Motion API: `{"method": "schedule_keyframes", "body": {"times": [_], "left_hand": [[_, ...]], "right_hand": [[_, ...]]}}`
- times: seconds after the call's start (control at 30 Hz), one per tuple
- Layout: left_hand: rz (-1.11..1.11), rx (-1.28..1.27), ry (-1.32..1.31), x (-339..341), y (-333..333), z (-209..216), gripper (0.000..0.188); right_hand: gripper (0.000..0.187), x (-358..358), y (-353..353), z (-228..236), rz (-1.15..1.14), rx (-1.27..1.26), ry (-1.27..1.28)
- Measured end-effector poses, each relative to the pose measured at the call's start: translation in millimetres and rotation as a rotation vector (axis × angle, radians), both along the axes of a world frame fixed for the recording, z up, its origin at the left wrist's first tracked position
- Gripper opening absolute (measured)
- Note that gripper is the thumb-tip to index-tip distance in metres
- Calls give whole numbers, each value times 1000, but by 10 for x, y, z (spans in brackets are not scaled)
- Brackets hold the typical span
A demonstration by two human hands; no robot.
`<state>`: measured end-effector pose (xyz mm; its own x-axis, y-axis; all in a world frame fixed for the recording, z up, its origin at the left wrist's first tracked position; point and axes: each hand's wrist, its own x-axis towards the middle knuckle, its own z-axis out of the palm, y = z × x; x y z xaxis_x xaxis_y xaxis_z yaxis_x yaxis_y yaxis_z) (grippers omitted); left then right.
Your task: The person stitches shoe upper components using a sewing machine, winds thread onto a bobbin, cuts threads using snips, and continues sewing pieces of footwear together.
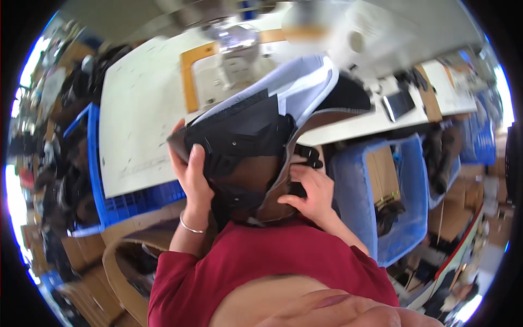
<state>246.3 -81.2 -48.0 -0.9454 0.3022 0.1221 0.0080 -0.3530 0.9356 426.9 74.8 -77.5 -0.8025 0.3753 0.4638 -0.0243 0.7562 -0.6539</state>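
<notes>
A partly sewn brown and black bag (248,158) is held up before my chest, tilted, with its pale lavender lining (310,90) spread out at the top right. My left hand (192,177) grips the bag's left edge, thumb on the near face and fingers behind. At the right side, my right hand (313,191) pinches the brown edge, its fingertips partly hidden by the material. Just beyond the bag stands a sewing machine (237,49) on the white worktable (141,109); its needle area is hard to make out.
A blue crate (95,163) stands left of the table. On the right, a light blue bin (403,240) holds cardboard and dark pieces. A dark flat phone-like object (399,104) lies on the table's right part. Below left is an open cardboard box (117,256).
</notes>
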Motion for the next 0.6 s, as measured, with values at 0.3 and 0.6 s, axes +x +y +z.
{"method": "schedule_keyframes", "body": {"times": [0.3, 0.6], "left_hand": [[150, -123, 53, -101, -448, -298, 54], [75, -1087, 1065, -363, -121, 144, 34]], "right_hand": [[15, -895, 835, 934, 59, 152, 92], [29, -1416, 1184, 873, 438, 26, -794]]}}
